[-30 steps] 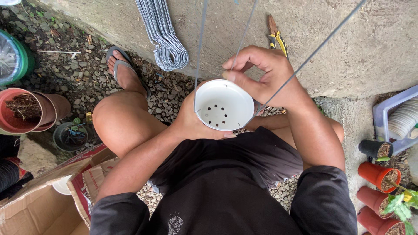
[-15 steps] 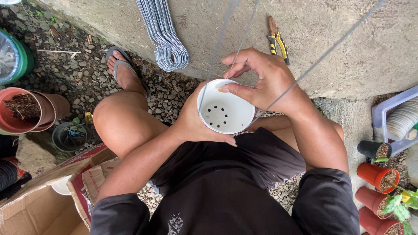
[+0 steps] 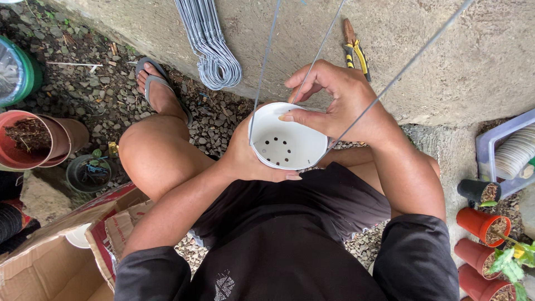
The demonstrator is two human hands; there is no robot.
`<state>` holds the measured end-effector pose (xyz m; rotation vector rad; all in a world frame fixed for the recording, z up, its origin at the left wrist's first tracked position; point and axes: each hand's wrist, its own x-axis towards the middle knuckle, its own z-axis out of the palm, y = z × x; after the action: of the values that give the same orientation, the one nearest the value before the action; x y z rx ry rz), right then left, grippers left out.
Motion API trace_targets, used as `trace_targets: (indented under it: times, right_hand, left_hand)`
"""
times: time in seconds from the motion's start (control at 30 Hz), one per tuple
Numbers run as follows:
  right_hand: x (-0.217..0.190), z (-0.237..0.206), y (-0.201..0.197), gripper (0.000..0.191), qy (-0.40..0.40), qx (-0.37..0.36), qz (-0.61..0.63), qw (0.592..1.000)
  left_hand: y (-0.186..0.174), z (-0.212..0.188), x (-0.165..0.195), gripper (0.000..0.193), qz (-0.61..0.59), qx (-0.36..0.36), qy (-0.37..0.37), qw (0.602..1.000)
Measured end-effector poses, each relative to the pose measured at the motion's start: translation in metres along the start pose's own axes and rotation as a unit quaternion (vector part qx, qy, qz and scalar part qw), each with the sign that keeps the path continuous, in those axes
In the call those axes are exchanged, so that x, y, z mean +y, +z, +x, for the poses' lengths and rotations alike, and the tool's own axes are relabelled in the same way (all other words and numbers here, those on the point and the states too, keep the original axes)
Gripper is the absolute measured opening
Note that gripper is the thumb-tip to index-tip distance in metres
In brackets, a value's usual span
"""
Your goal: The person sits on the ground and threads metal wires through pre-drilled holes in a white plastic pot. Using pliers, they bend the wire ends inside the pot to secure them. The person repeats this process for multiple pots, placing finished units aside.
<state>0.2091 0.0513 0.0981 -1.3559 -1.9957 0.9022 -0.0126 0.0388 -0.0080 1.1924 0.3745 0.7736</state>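
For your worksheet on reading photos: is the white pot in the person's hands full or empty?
Empty. The white pot faces the camera, and its bare base with drainage holes shows; no soil or plant inside.

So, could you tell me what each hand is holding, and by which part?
The left hand cups the white perforated pot from beneath, around its outer wall. The right hand pinches a thin hanger wire just above the pot's rim.

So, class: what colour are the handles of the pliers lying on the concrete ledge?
Yellow and black, on the metal pliers in the head view.
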Motion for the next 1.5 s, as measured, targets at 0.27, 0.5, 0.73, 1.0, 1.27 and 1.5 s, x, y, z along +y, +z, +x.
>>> trace_targets:
  times: [0.27,0.5,0.73,1.0,1.27,1.5]
  right_hand:
    - [0.021,-0.006,-0.013,0.053,0.01,-0.06,0.148,0.987]
    - [0.141,-0.02,-0.006,0.03,0.148,0.205,0.061,0.965]
    - [0.215,-0.045,0.034,0.076,0.269,0.286,-0.335,0.857]
    - [0.232,-0.031,0.025,0.045,0.295,0.258,-0.414,0.822]
    - [0.242,-0.021,-0.005,0.056,0.476,0.23,-0.029,0.848]
    - [0.202,-0.058,0.017,0.026,0.241,0.249,0.454,0.821]
  left_hand:
    - [-0.005,-0.005,-0.008,0.091,-0.099,-0.01,-0.022,0.995]
    - [-0.011,-0.007,-0.002,0.082,-0.028,0.008,-0.006,1.0]
    - [-0.011,0.0,0.002,0.084,-0.02,0.02,-0.015,0.999]
    - [-0.014,0.027,-0.005,0.086,-0.005,0.024,-0.031,0.999]
    - [-0.012,0.045,-0.005,0.086,0.044,0.049,-0.008,0.998]
    - [-0.004,0.049,0.004,0.088,0.058,0.068,0.018,0.996]
